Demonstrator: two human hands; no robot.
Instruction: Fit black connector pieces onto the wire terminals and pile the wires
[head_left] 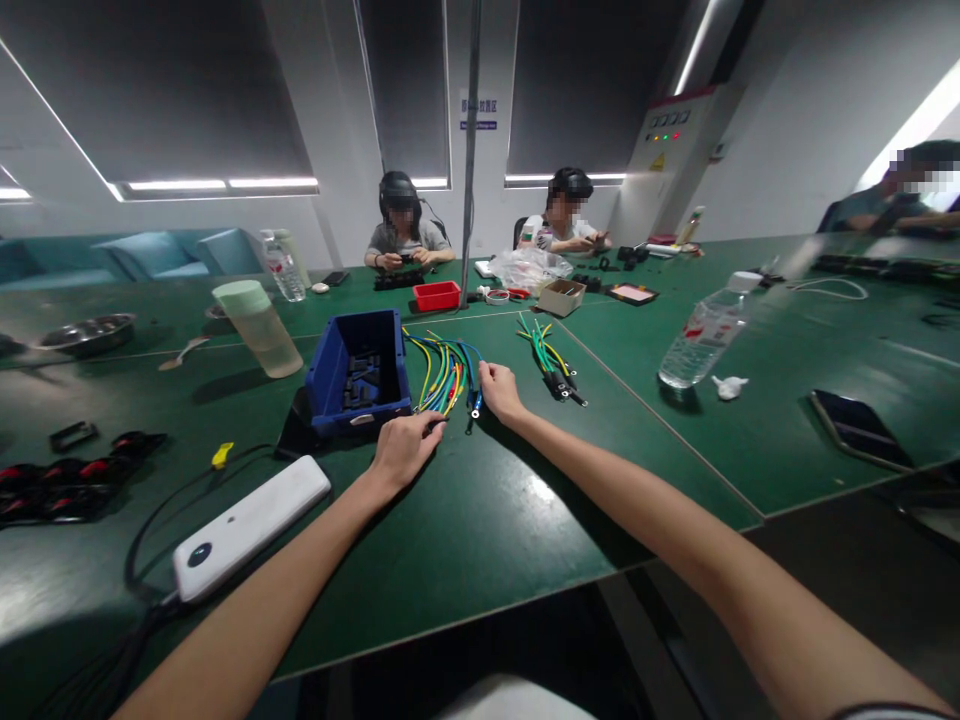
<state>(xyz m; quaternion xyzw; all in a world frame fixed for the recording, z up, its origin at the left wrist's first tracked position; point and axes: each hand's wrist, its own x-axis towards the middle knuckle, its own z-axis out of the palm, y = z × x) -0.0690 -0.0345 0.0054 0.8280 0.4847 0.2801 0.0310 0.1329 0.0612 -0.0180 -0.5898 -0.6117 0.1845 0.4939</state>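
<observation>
My right hand (500, 392) is closed, thumb and finger pinching a blue wire (475, 378) whose metal ring terminal (475, 413) points toward me. My left hand (405, 447), also closed, pinches a small black piece (435, 425) that looks like a sleeve; the fingers partly hide it. Between and beyond the hands, a bundle of yellow, green and blue wires (444, 362) lies on the table. Left of it stands a blue bin (322, 385) with black sleeve-like parts (363, 380) inside. A second group of green and yellow wires (541, 345), with black sleeves and ring terminals, lies to the right.
A white power bank (251, 528) with a cable lies front left. A tumbler (259, 330) stands behind it. To the right are a water bottle (705, 335), crumpled tissue (729, 387) and a phone (859, 428). A red tray (436, 295) and cardboard box (561, 298) sit ahead; co-workers sit beyond.
</observation>
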